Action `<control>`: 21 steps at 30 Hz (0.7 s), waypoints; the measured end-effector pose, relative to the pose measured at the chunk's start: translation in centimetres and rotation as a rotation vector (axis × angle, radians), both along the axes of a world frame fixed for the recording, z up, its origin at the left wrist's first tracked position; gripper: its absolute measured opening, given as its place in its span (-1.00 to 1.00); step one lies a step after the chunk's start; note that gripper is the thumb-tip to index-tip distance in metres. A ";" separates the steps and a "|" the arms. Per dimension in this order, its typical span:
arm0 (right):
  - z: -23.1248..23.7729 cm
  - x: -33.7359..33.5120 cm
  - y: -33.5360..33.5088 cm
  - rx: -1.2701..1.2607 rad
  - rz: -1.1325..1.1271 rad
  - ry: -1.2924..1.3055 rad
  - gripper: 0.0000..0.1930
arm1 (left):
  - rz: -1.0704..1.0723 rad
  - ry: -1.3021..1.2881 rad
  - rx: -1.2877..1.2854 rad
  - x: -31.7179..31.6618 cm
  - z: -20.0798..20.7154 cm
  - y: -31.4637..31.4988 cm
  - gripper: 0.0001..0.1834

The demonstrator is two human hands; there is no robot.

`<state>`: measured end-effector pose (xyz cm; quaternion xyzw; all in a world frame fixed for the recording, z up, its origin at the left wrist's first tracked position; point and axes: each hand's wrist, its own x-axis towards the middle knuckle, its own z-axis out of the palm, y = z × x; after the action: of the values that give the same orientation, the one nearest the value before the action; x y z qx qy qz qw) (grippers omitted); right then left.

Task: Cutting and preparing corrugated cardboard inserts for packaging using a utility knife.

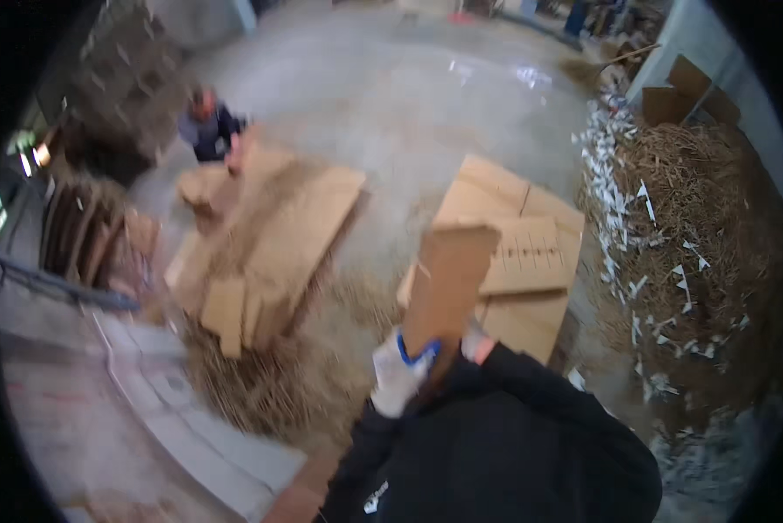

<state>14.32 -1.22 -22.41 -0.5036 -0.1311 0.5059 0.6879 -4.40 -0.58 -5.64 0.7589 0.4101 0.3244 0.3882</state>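
Note:
In front of me stands a tilted brown cardboard piece, rectangular and slightly blurred. My left hand, in a white glove with blue on it, is closed on its lower left edge. At the lower right edge my right hand shows only in part, in a pale glove with pink at the wrist. The cardboard and my black sleeve hide its fingers. Just beyond the held piece lie flat cardboard sheets, with a smaller marked sheet on top.
To the left, a large cardboard pile has a person bent over its far end. Thin brown cardboard strips litter the floor nearby. A big heap of strips and white scraps lies at the right. White sheeting covers the lower left.

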 end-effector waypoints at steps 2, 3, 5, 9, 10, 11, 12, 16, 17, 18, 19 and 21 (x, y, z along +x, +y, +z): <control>-0.5 1.1 -0.6 -0.050 0.024 -0.146 -0.77 | 0.060 -0.109 -0.096 0.3 -2.3 0.6 -0.56; -0.4 2.0 -1.2 -0.073 0.032 -0.196 -0.78 | 0.099 -0.178 -0.252 0.4 -2.7 0.7 -0.58; -0.1 4.1 -3.2 -0.170 0.067 -0.226 -0.80 | 0.158 -0.320 -0.514 -0.3 -6.9 0.3 -0.59; 0.8 8.5 -7.3 -0.408 0.242 -0.302 -0.63 | 0.388 -0.439 -0.882 -0.4 -15.2 -2.2 -0.62; 0.3 9.6 -7.0 -0.411 0.291 -0.351 -0.58 | 0.443 -0.439 -0.951 0.0 -16.7 -2.2 -0.63; -0.5 11.0 -6.9 -0.425 0.390 -0.393 -0.54 | 0.484 -0.431 -0.912 0.2 -18.8 -2.2 -0.62; -1.2 12.3 -6.8 -0.438 0.476 -0.441 -0.49 | 0.508 -0.426 -0.876 0.8 -21.0 -2.5 -0.62; -0.6 13.0 -4.7 -0.420 0.931 -0.707 -0.49 | 0.509 -0.446 -0.906 1.6 -26.1 -4.7 -0.62; -1.2 13.0 -4.0 -0.291 1.000 -0.957 -0.51 | 0.526 -0.463 -1.008 2.0 -26.8 -4.7 -0.59; -2.1 12.8 -3.5 -0.149 1.056 -1.200 -0.52 | 0.519 -0.402 -0.987 2.3 -27.6 -4.9 -0.60; -2.5 12.5 -3.1 0.009 1.107 -1.441 -0.53 | 0.515 -0.344 -0.966 2.8 -28.6 -5.2 -0.61; -2.2 11.7 -2.7 -0.081 1.295 -1.522 -0.54 | 0.530 -0.303 -0.898 3.8 -31.1 -5.9 -0.62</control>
<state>25.99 -3.89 -24.57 -0.5480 -0.7686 0.3299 -0.0050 -0.60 -6.49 -36.75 0.3334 0.6251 0.3099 0.6341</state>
